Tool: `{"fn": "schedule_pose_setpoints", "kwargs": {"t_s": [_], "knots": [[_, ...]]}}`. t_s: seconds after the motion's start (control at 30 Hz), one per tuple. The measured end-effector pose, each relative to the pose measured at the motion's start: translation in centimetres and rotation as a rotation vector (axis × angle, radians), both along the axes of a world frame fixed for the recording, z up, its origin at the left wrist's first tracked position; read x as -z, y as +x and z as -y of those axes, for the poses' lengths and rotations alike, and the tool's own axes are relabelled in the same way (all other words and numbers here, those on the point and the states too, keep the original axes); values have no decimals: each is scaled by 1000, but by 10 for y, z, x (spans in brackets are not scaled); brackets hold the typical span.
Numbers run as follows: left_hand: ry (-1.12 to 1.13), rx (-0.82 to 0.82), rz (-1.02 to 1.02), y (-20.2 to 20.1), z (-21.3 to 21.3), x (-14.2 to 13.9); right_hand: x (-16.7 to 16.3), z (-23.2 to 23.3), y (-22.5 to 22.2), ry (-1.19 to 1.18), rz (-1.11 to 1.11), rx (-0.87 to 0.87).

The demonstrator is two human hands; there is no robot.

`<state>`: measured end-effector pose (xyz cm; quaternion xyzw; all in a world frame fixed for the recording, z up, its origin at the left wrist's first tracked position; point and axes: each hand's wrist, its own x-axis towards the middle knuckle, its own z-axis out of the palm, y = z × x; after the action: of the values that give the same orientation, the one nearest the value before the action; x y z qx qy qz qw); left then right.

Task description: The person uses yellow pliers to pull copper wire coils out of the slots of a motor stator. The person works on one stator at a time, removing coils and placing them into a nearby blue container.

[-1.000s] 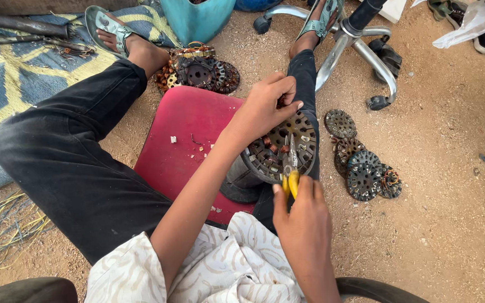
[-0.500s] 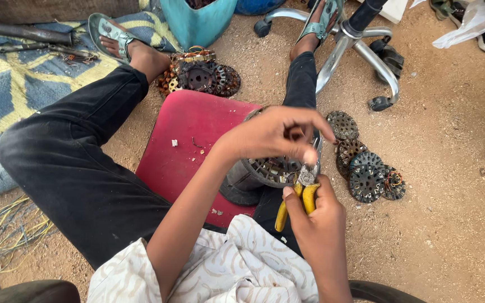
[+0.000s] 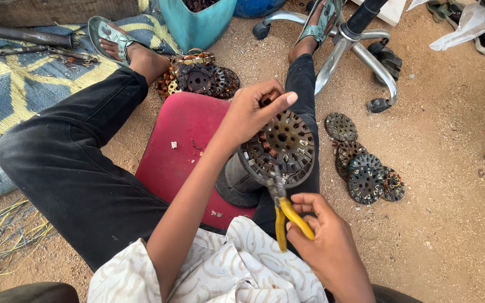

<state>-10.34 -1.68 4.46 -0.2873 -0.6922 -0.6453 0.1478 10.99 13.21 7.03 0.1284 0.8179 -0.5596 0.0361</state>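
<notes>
You are seated on sandy ground with your legs spread around a red cushion (image 3: 181,140), and the motor stator (image 3: 279,147) stands at the cushion's right edge, against your right leg, its slotted round face tilted up toward you on top of a dark cylindrical base (image 3: 236,182). Treat that stator as heavy and stiff: it looks like a stack of steel plates, so it should not flex, but the slot edges are probably sharp and the rim is likely dusty rather than slippery. The rim is the safe place to hold it, and that is where your left hand (image 3: 251,112) sits, fingers curled over the far upper edge and clamping it, forearm reaching in across the cushion from lower left. Your right hand (image 3: 326,238) comes up from below with the wrist bent inward, closed around the yellow handles of the pliers (image 3: 284,210), whose nose meets the near edge of the stator face; whether it bites a copper strand there is too small to tell. Copper windings in the slots will be soft and should bend before they break. Loose stator discs (image 3: 366,168) lie on the sand just right of your leg, another pile (image 3: 197,78) beyond the cushion.
</notes>
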Motion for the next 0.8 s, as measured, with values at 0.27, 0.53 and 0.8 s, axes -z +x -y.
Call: {"fn": "schedule_pose_setpoints", "kwargs": {"t_s": [0.27, 0.53, 0.8], "knots": [[79, -178, -219, 0, -12, 9, -23, 6, 13, 266, -26, 92], [-85, -216, -173, 13, -19, 5, -20, -1, 9, 348, -70, 123], [-325, -602, -381, 53, -48, 7, -29, -20, 10, 429, -19, 244]]}}
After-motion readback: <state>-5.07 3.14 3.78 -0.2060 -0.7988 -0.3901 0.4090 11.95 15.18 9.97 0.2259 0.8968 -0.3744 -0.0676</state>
